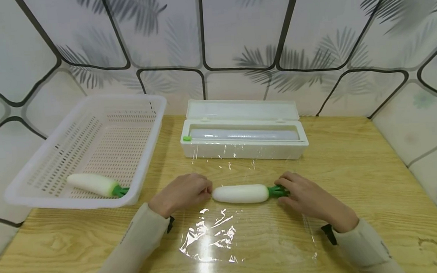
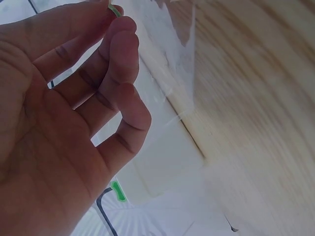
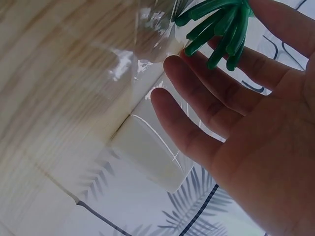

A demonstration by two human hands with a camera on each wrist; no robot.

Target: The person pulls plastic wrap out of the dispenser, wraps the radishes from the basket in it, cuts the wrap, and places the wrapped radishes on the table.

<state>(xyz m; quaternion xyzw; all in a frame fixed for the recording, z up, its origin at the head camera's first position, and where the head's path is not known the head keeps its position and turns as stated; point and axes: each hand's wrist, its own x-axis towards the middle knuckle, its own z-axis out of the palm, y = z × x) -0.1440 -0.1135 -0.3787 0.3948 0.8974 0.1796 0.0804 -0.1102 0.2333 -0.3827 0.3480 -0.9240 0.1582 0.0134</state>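
Observation:
A white radish (image 1: 241, 194) with green leaves lies crosswise on a sheet of clear plastic wrap (image 1: 212, 235), its leafy end to the right. My left hand (image 1: 186, 192) pinches the radish's pale tip with thumb and forefinger, the other fingers curled in the left wrist view. On the other end, my right hand (image 1: 305, 196) holds the green leaves (image 3: 224, 29) between thumb and forefinger, its other fingers loosely bent. Behind the radish stands a white wrap dispenser box (image 1: 245, 149), lid raised, with a roll of wrap (image 1: 240, 134) inside; film stretches from it toward me.
On the left, a white perforated plastic basket (image 1: 145, 157) holds a second white radish (image 1: 93, 184). A green slider (image 1: 187, 138) sits at the dispenser's left end. A patterned wall covering (image 1: 243, 40) rises behind the wooden table (image 1: 372, 178).

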